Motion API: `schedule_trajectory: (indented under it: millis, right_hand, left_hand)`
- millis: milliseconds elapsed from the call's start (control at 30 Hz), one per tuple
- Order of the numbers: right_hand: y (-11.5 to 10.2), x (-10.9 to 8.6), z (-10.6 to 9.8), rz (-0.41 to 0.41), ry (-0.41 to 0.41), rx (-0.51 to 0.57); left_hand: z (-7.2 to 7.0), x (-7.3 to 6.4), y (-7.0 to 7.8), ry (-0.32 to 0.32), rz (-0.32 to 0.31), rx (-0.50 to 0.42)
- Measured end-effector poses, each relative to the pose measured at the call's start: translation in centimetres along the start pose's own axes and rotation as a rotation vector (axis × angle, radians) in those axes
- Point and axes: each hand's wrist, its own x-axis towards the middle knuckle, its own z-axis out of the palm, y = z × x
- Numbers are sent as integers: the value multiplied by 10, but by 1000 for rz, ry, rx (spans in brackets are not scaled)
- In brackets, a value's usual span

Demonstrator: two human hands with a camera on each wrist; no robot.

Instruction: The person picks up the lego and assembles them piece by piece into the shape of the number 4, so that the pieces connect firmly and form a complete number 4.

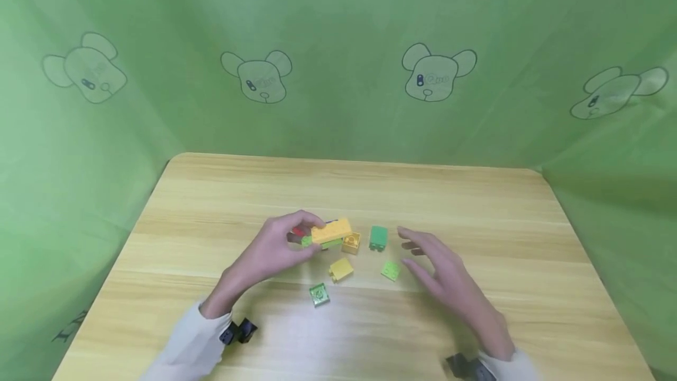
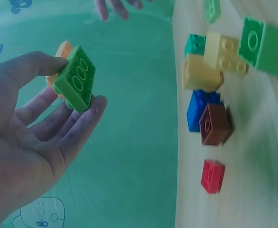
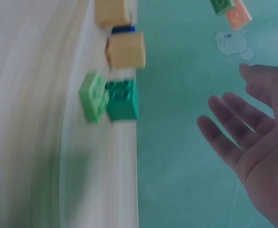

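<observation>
My left hand pinches a long orange brick joined to a flat green brick between thumb and fingertips. The joined pair is held above the table, the green brick's hollow underside facing the left wrist camera. Off to the right, my right hand hovers with fingers spread and nothing in them. Nearest to it are a dark green brick and a flat light green brick.
On the wooden table lie a yellow brick, a hollow-side-up yellow brick and a clear green brick. Blue, brown and red bricks show in the left wrist view. A green curtain hangs behind.
</observation>
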Motion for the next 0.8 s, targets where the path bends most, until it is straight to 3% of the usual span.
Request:
schedule_trajectory:
  millis: [333, 500, 800]
  right_hand:
    - [-18, 12, 13, -46, -12, 217]
    - [-25, 13, 19, -52, -34, 241]
    - [-34, 13, 29, -81, -79, 230]
  left_hand:
    - [12, -4, 4, -142, 51, -48]
    - [19, -5, 4, -202, 113, -39]
    - [28, -3, 3, -253, 174, -75]
